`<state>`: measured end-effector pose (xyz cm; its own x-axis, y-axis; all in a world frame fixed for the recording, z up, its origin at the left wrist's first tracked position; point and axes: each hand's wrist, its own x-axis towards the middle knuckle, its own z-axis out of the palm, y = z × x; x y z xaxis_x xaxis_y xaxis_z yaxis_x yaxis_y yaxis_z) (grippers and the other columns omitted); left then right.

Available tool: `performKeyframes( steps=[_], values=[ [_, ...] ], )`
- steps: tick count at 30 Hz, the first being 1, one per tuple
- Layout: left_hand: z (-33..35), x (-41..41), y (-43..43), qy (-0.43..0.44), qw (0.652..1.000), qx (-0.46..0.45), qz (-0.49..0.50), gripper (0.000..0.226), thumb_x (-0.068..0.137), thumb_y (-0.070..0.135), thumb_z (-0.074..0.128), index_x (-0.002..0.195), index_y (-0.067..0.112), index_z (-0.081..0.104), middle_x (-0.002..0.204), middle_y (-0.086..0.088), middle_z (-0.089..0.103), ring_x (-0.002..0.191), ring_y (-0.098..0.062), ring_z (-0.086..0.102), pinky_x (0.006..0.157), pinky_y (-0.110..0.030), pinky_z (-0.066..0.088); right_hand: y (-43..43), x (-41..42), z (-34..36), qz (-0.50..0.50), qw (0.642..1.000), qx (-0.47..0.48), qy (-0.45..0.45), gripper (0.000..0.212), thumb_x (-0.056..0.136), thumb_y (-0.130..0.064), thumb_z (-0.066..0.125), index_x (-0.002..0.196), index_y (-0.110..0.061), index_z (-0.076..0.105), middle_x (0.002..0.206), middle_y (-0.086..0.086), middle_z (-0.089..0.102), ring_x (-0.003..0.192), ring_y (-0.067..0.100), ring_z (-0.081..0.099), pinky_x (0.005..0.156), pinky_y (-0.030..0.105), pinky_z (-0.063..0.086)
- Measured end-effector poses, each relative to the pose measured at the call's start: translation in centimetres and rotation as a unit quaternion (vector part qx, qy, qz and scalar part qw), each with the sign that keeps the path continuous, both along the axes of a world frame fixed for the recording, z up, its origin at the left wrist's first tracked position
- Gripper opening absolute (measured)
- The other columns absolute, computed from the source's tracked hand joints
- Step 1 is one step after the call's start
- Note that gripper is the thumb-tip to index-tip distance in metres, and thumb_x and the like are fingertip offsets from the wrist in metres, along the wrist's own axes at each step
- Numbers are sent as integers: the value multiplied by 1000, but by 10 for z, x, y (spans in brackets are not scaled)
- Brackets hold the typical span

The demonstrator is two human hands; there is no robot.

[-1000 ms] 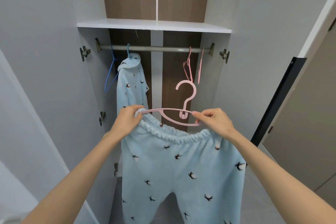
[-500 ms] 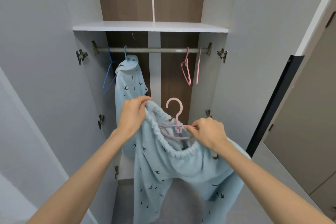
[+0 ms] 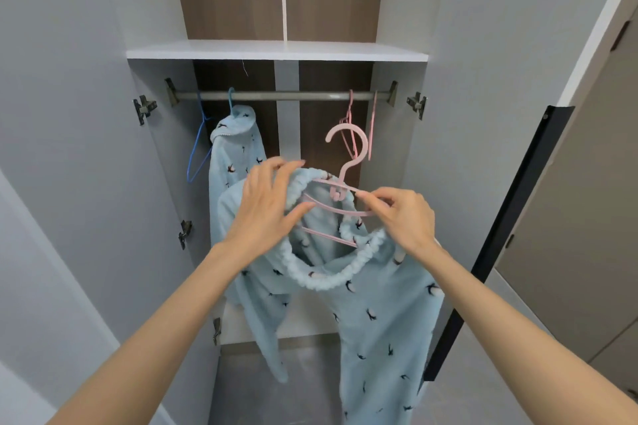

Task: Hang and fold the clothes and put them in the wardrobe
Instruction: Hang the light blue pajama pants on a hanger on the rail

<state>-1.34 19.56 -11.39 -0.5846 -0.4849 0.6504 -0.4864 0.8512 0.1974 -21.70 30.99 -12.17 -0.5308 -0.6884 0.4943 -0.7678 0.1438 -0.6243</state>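
Head view: pale blue fleece trousers [image 3: 366, 307] are held before the open wardrobe, below its rail [image 3: 286, 95], with the elastic waistband [image 3: 321, 281] partly drawn over a pink hanger [image 3: 340, 183]. The left hand [image 3: 266, 207] is laid with nearly straight fingers on the waistband at the hanger's left end. The hanger's right arm is pinched by the right hand [image 3: 404, 217]. The cloth is judged soft, light and limp, best gripped at the waistband. The hanger's hook is pointed up and its long axis runs left to right. The legs hang down.
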Motion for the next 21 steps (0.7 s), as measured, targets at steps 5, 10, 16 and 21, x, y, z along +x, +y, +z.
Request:
performKeyframes(
  steps=[5, 10, 16, 21],
  values=[
    [15, -15, -5, -96, 994, -21, -56, 25, 98, 31, 41, 106, 15, 59, 93, 0, 58, 96, -22, 55, 87, -33, 33, 1, 3, 5, 45, 998, -20, 32, 35, 79, -65, 56, 65, -36, 68, 53, -29, 56, 57, -3, 52, 50, 19, 29],
    [-5, -8, -15, -98, 989, 57, -95, 26, 99, 28, 40, 88, 13, 58, 83, 4, 49, 81, -14, 43, 65, -29, 35, 1, -7, -7, 93, 995, 15, -21, 40, 76, -61, 64, 59, -25, 61, 43, -11, 46, 45, 6, 42, 50, 21, 32],
    [-25, -9, -15, -80, 987, 116, -73, 23, 98, 23, 44, 91, 16, 64, 82, 8, 52, 83, -16, 45, 66, -28, 33, -2, -10, -16, 121, 987, 106, -5, 30, 78, -55, 67, 67, -27, 68, 49, -14, 50, 50, 3, 45, 50, 17, 32],
    [-29, 1, -23, -58, 986, 148, -54, 24, 99, 19, 43, 91, 14, 66, 77, 9, 46, 83, -18, 45, 76, -37, 42, 2, -19, -13, 182, 974, 126, 46, 4, 81, -15, 71, 84, -16, 71, 81, -10, 61, 84, 4, 48, 83, 23, 30]
  ],
)
